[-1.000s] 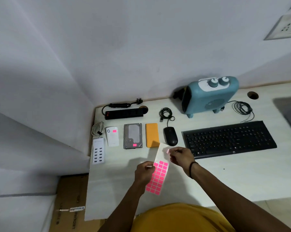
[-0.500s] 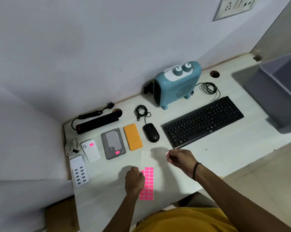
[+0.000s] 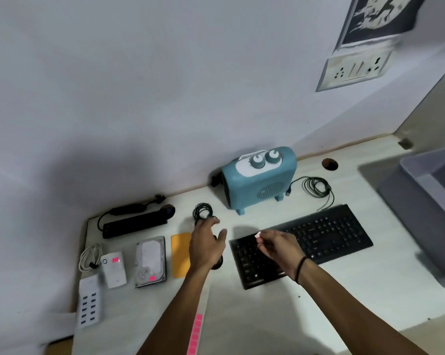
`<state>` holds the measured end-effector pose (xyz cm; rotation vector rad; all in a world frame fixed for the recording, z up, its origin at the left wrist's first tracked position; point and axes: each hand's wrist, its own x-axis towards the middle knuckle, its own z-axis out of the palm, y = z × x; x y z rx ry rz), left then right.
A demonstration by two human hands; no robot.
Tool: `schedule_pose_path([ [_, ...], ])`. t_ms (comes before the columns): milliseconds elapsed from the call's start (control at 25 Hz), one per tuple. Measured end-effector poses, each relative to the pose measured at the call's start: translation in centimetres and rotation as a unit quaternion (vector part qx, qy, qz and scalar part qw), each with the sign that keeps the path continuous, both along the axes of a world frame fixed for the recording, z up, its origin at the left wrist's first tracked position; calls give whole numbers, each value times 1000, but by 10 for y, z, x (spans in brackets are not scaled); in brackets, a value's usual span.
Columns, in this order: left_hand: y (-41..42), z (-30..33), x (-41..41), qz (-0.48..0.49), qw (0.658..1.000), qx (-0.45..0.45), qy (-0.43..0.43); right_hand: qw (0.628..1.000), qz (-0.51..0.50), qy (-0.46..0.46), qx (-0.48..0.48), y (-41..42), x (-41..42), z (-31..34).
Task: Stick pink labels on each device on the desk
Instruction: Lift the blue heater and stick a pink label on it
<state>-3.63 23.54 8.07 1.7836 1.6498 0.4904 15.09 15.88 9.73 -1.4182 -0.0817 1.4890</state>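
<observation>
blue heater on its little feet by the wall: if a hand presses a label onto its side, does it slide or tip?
The upright blue box-shaped heater stands on small feet, so a high push could probably tip it toward the wall. It looks like a hollow plastic shell, likely light enough to skid on the smooth white desk. Bracing it seems wise.

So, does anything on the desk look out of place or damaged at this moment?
Nothing looks damaged or spilled. The bare silver hard drive lies slightly askew beside the flat orange device. The sheet of pink labels lies flat, partly hidden under the left forearm.
</observation>
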Motion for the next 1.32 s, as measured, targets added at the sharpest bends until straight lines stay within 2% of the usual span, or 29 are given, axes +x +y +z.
schedule_pose_path([
  [160, 72, 59, 97, -82, 976, 170, 105, 999, 12, -30, 0, 15, 65, -4],
  [240, 104, 81, 137, -133, 952, 198, 193, 999, 12, -39, -7, 20, 88, -7],
  [360, 138, 95, 188, -205, 922, 149, 293, 998, 16, -52, -20, 27, 114, -11],
  [520, 165, 91, 226, -290, 874, 26, 389, 998, 18, -54, -27, 38, 135, -19],
  [600, 164, 84, 241, -317, 863, 19, 394, 998, 16, -51, -31, 44, 143, -24],
  [720, 159, 76, 247, -302, 890, 22, 342, 998, 10, -35, -42, 50, 148, -29],
  [960, 165, 75, 239, -283, 892, 65, 347, 999, -15, -6, -32, 49, 151, -20],
  [1040, 171, 85, 220, -234, 923, 49, 302, 998, -46, 20, -24, 47, 156, -13],
  [1080, 175, 93, 205, -200, 949, 29, 242, 997, -62, 36, -18, 47, 158, -8],
  [1160, 177, 110, 168, -133, 989, -1, 70, 995, -79, 56, 2, 49, 159, 7],
  [1240, 164, 124, 130, -76, 991, -5, -114, 995, -77, 57, 41, 53, 157, 32],
  [1320, 140, 128, 95, -14, 962, -23, -271, 992, -69, 38, 96, 56, 153, 68],
])
